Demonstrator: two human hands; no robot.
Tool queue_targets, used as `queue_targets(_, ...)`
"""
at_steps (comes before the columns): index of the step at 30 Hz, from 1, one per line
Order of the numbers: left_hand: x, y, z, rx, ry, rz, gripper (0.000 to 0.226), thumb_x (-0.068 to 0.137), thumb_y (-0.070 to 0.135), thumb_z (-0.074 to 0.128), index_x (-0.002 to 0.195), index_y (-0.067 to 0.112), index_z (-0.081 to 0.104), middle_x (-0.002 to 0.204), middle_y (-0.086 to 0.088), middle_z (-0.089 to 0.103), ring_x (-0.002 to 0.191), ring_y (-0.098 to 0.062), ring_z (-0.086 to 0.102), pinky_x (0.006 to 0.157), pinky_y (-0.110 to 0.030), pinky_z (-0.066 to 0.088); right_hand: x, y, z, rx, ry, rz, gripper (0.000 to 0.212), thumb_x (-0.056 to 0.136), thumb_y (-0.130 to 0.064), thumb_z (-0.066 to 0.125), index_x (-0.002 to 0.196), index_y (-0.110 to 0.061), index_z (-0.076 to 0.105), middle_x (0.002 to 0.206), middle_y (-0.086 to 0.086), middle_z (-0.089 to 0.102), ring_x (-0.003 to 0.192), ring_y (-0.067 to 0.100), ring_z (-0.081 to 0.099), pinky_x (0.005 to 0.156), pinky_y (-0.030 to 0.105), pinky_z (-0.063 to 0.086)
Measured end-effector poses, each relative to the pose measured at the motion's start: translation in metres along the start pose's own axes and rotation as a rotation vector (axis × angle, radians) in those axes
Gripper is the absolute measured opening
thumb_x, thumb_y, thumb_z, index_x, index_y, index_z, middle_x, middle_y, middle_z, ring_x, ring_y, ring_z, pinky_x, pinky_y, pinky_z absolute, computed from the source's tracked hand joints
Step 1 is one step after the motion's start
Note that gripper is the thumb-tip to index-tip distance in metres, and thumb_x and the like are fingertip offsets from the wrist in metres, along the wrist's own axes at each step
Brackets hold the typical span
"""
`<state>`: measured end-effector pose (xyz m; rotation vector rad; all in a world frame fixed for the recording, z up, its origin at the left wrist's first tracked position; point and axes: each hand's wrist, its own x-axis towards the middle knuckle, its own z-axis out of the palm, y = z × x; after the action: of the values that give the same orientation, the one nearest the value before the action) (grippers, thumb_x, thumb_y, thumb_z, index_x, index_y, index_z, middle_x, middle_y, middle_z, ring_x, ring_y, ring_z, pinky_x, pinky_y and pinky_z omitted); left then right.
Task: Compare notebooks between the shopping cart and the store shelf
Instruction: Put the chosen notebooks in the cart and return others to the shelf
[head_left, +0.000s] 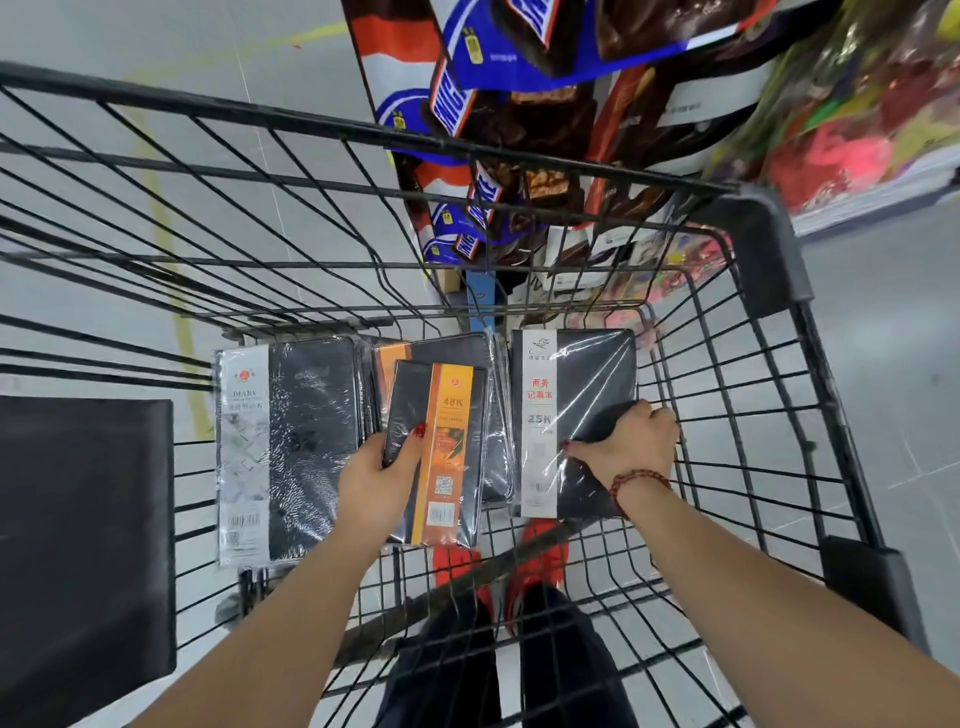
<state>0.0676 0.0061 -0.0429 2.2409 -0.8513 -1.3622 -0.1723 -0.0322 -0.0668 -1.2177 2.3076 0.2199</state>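
Note:
Inside the black wire shopping cart (727, 395) lie several shrink-wrapped black notebooks. My left hand (376, 478) grips a small notebook with an orange band marked 48K (441, 452), thumb on its cover. It overlaps a larger orange-banded notebook (447, 348) beneath it. My right hand (623, 441) presses down on and grips the right edge of a notebook with a white band marked 25K (571, 384). A black notebook with a white DIARY band (291, 447) lies at the left, untouched.
A black flap (83, 545) covers the cart's near left. Beyond the cart's front stands a display of chocolate bar packs (519, 104), with colourful goods (857, 130) on a shelf at the right. Grey floor surrounds the cart; red shoes (540, 561) show beneath.

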Motion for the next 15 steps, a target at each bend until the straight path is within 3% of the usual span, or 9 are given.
queue_targets(4,0.0,-0.001,0.001,0.021,0.008,-0.007,0.05,0.088,0.052,0.056,0.078,0.003,0.056,0.076,-0.021,0.065,0.064,-0.022,0.054,0.062,-0.035,0.044,-0.003,0.001,-0.013,0.172,0.074,0.025,0.066,0.069,-0.036,0.078,0.116,-0.002,0.047,0.12,0.022,0.046,0.109,0.038,0.045,0.09,0.042,0.042)
queue_targets(6,-0.001,-0.001,0.001,0.024,0.021,-0.008,0.044,0.088,0.052,0.056,0.078,0.009,0.057,0.074,-0.013,0.066,0.066,-0.023,0.057,0.062,-0.033,0.045,-0.007,0.0,-0.016,0.272,0.03,0.034,0.057,0.075,-0.032,0.073,0.117,-0.007,0.045,0.122,0.021,0.045,0.105,0.039,0.049,0.085,0.041,0.047)
queue_targets(9,-0.004,0.002,0.001,0.021,0.013,-0.019,0.039,0.089,0.051,0.055,0.083,0.013,0.059,0.076,-0.004,0.067,0.073,-0.023,0.062,0.064,-0.031,0.046,-0.016,0.005,-0.024,0.48,-0.104,0.049,0.043,0.087,-0.027,0.06,0.124,-0.019,0.04,0.108,0.014,0.059,0.085,0.029,0.057,0.076,0.037,0.051)
queue_targets(11,-0.007,0.004,0.0,0.004,0.003,-0.044,0.039,0.09,0.049,0.056,0.084,0.01,0.061,0.078,-0.01,0.068,0.075,-0.026,0.064,0.065,-0.033,0.047,-0.02,0.012,-0.032,0.495,-0.171,0.007,0.046,0.093,-0.024,0.05,0.135,-0.031,0.032,0.095,0.008,0.063,0.08,0.026,0.058,0.076,0.036,0.052)
queue_targets(15,-0.023,0.013,-0.006,-0.065,0.018,-0.08,0.05,0.088,0.049,0.057,0.093,-0.001,0.061,0.09,-0.025,0.069,0.073,-0.03,0.064,0.078,-0.048,0.053,-0.03,0.015,-0.05,0.46,-0.248,-0.109,0.065,0.094,-0.015,0.047,0.144,-0.045,0.018,0.087,0.01,0.064,0.061,0.02,0.056,0.057,0.027,0.046)
